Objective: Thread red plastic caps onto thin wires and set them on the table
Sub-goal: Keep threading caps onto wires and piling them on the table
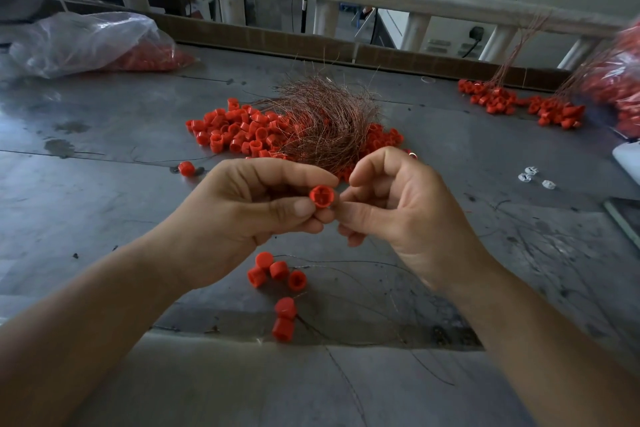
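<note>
table [104, 204]: dull scuffed metal | caps [242, 132]: matt red plastic | wires [322, 121]: coppery, thin | bag [86, 42]: glossy film

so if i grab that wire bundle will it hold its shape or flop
The wire bundle probably flops and splays: its thin strands curve and fan out loosely. It likely feels light. Stray strands may snag the red caps it lies on.
</note>
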Tool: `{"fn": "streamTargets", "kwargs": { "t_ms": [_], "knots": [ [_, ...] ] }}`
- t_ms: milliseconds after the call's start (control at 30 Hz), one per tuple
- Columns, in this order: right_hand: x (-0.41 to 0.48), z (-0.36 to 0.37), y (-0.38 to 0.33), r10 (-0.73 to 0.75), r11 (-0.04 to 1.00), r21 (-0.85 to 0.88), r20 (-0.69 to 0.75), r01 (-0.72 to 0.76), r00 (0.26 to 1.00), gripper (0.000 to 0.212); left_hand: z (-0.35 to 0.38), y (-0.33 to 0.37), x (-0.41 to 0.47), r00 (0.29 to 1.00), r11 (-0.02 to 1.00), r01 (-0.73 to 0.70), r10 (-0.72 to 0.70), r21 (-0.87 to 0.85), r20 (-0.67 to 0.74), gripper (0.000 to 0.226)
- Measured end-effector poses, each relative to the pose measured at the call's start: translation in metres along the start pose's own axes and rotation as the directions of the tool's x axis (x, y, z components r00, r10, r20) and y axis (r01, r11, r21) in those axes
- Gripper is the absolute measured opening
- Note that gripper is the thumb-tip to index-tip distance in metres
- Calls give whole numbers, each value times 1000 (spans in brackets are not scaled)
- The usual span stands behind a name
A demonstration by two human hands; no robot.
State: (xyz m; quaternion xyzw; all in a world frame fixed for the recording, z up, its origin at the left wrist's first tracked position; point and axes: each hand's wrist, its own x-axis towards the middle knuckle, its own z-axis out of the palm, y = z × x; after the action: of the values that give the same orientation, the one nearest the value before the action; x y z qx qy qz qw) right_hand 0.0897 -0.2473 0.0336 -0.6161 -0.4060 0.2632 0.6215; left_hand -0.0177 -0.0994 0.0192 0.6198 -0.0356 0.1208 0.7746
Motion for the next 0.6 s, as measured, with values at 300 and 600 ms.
{"fn": "streamTargets", "kwargs": {
  "t_ms": [300, 600],
  "knots": [
    [2, 2, 3, 145, 985, 88, 32, -147, 989, 28, 1, -2, 1, 999, 999, 34, -34, 3, 34, 21],
    [22, -44, 24, -70, 625, -752, -322, -210, 944, 12, 7, 0, 2, 987, 998, 66, -63, 18, -147, 23]
  ]
}}
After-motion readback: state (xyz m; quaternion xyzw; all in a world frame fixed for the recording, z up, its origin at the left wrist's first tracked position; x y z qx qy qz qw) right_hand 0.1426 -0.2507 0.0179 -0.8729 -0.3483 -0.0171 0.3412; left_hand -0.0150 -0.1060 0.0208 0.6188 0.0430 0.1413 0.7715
